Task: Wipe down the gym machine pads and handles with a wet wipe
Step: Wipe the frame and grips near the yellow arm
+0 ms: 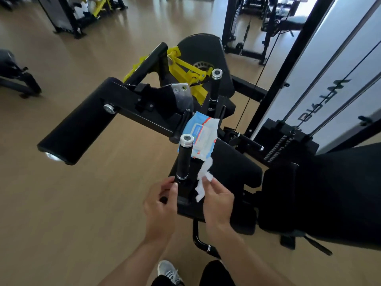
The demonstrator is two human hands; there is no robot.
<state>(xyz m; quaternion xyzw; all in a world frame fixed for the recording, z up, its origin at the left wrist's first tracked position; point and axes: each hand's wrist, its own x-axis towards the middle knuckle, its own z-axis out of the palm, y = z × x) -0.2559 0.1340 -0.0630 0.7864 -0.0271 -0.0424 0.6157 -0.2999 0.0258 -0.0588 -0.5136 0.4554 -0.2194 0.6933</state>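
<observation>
The right hand (216,200) pinched the wet wipe (203,179) at lower centre; the left hand (159,205), fingers loosely curled, held nothing. Better to unfold it fully first.

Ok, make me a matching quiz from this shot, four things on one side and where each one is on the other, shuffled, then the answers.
Things:
1. wipe
2. wipe pack
3. left hand
4. roller pad

Places:
A. lying on the seat pad, behind the near handle
B. out over the floor on the left
C. pinched in the right hand
D. by the base of the near handle

Pairs: 1-C, 2-A, 3-D, 4-B
</observation>
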